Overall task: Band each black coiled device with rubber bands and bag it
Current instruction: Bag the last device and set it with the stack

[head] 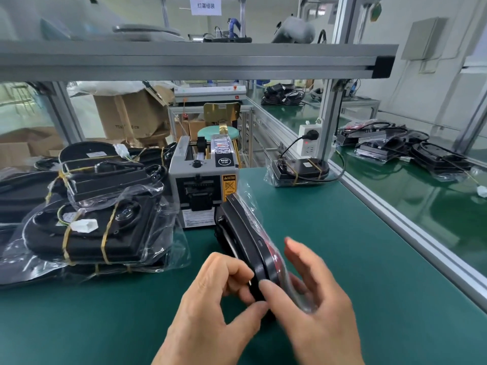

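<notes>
A black flat device [245,235] stands on its edge on the green mat, partly inside a clear plastic bag [287,272]. My left hand [213,306] grips the near end of the device with curled fingers and thumb. My right hand [311,299] holds the bag's near end against the device, thumb on the black edge, fingers behind the plastic. A pile of banded and bagged black devices [87,225] lies at the left, with yellow rubber bands round them.
A grey tape dispenser machine [203,191] stands just behind the held device. One bagged device [297,172] lies at the back of the mat by a white power socket [308,140]. More bagged devices [400,148] lie beyond the aluminium rail [395,219] on the right.
</notes>
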{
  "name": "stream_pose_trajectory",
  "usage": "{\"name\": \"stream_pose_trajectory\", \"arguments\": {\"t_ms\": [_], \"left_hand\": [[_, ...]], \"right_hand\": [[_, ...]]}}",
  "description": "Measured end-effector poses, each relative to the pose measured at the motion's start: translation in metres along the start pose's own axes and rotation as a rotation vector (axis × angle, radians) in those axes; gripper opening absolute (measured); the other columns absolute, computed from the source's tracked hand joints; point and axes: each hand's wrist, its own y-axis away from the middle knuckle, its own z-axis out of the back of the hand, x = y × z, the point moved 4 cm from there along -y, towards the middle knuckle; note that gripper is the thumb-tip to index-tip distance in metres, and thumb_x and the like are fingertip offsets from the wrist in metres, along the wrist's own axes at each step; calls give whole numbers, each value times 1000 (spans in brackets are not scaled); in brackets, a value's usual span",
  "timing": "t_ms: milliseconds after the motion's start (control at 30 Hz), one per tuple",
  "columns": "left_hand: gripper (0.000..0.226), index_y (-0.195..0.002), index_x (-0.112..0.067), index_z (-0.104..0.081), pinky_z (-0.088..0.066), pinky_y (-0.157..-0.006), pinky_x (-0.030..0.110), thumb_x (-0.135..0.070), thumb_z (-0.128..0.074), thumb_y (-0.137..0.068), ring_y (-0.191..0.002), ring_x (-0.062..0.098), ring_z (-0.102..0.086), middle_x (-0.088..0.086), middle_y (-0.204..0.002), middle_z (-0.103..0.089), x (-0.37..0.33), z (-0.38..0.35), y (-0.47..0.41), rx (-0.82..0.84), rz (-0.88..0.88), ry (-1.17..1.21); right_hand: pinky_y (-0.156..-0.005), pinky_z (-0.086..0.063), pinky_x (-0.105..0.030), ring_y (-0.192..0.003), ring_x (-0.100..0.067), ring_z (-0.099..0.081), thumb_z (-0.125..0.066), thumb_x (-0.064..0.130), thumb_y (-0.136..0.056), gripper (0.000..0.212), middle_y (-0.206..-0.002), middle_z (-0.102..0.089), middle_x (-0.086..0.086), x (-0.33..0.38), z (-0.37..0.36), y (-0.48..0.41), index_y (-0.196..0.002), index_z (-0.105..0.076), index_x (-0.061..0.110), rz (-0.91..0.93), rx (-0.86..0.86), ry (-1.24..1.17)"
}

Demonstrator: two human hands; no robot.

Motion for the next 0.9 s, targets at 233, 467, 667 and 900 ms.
{"name": "stream_pose_trajectory", "arguments": {"t_ms": [233,467,667,900], "left_hand": [[29,-92,-37,-60,-49,-75,27,-47,-68,-66,-78,15,-60,-11,-79,-62,1,5,-6,35,75,-24],[15,-86,-37,-70,-56,-71,30,-33,-62,-74,-69,14,-67,-6,-75,-72,-6,10,-21,146,237,73],[9,-85,-11,-73,-48,-47,21,-16,-68,-92,-45,6,-54,1,-66,-69,54,39,-91,-379,756,509],[12,-97,-6,-69,-41,-34,13,-17,-69,-92,-36,1,-56,-3,-53,-66,93,30,-135,-538,955,646]], "right_hand": [[-92,-45,-13,-113,14,-57,-39,62,-88,39,-111,-66,35,7,-7,-12,-112,-68,51,-9,-19,-42],[-61,-40,4,-80,3,-70,-87,34,-56,63,-86,-73,29,1,-17,-14,-112,-62,48,-94,14,-78],[-61,-35,9,-76,24,-60,-86,6,-66,63,-85,-68,39,-1,-11,-25,-113,-66,43,-114,-9,-69],[-62,-39,7,-84,26,-59,-85,20,-52,62,-91,-68,38,-3,-13,-22,-111,-71,33,-30,-17,-142]]}}
